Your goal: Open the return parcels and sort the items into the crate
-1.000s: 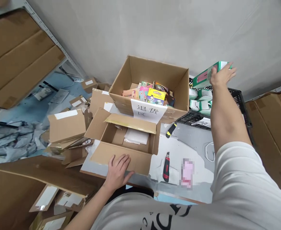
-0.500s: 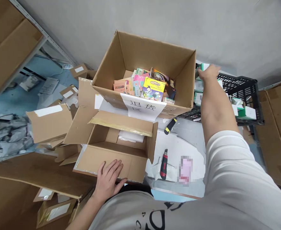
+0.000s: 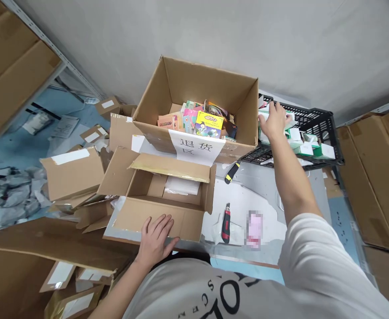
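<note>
A plain pale grey wall (image 3: 297,44) rose behind a grey-topped work table (image 3: 260,175), where a person in a white short-sleeved shirt (image 3: 181,288) with dark lettering had one bare hand at either side. At the table's far side stood a large, open brown cardboard carton (image 3: 210,73), and just to its right sat a black lattice-walled plastic crate (image 3: 336,141). A smaller, open brown cardboard carton (image 3: 189,221) lay in front of the large one, its flaps spread. A white paper sheet (image 3: 197,148) with black characters hung over the large carton's front rim, below a heap of colorful paper-covered books (image 3: 209,126) inside. The left hand (image 3: 157,237) pressed palm down on the smaller carton's near flap, its fingers loosely spread and gripping nothing. The right hand (image 3: 274,119) reached to the crate's near-left end, over the green-and-white cardboard boxes (image 3: 325,151) that lay packed in it; whether its fingers gripped one could not be told. A flat white packet (image 3: 182,185) rested inside the smaller carton. To that carton's right lay a red-and-black utility knife (image 3: 225,226), a pixelated pink object (image 3: 254,227) beside it and a black-and-yellow cutter (image 3: 232,173) farther back.
</note>
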Action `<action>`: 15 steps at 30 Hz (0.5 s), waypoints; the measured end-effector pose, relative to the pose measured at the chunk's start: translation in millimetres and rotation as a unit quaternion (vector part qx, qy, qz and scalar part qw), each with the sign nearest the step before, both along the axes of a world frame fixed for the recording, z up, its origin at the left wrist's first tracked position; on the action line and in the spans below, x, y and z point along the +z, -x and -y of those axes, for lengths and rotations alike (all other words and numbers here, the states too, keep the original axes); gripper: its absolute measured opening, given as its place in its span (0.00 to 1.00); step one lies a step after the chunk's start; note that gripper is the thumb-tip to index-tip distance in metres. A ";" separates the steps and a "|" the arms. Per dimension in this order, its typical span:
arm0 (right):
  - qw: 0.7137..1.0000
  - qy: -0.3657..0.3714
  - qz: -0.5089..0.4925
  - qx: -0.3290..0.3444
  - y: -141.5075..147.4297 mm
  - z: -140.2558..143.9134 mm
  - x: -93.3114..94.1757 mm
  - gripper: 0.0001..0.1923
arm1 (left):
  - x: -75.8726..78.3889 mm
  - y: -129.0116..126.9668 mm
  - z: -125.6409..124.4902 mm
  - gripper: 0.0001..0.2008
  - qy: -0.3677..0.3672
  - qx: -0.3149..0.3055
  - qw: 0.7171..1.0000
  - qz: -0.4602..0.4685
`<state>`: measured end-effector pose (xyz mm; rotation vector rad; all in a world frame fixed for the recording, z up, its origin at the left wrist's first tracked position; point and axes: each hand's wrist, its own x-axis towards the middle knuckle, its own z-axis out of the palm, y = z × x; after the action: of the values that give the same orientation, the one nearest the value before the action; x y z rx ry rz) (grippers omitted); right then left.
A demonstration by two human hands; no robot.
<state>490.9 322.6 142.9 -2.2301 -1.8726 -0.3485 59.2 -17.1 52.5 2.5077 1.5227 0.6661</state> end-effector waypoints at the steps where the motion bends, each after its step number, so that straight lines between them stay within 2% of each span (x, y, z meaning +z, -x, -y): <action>1: 1.000 -0.024 -0.012 0.014 10.1 24.8 4.2 0.30 | 0.1 0.6 0.6 0.19 -0.001 -0.003 1.000 -0.004; 4: 0.993 -0.071 -0.069 0.067 46.3 109.9 4.6 0.32 | 0.6 3.2 2.6 0.20 -0.004 -0.015 1.000 -0.024; 6: 0.983 -0.065 -0.128 0.116 72.9 167.3 -8.1 0.33 | 1.2 5.8 4.0 0.21 -0.003 -0.024 0.999 -0.042; 8: 0.963 -0.038 -0.209 0.166 100.5 219.0 -29.8 0.36 | 2.4 9.3 5.3 0.23 0.003 -0.032 0.998 -0.052; 10: 0.927 0.007 -0.320 0.197 128.7 262.3 -55.2 0.41 | 4.4 14.5 5.9 0.24 0.012 -0.033 0.998 -0.053; 12: 0.877 0.062 -0.438 0.187 157.2 297.0 -78.8 0.47 | 7.7 22.6 5.2 0.24 0.019 -0.015 0.999 -0.048; 15: 0.793 0.125 -0.578 0.146 196.8 334.1 -102.5 0.51 | 13.7 42.7 -0.1 0.23 0.019 0.068 0.997 -0.017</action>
<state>294.2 -11.5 40.3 -1.5073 -1.4572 1.1240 16.5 -17.1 66.2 2.4162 1.7133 0.6093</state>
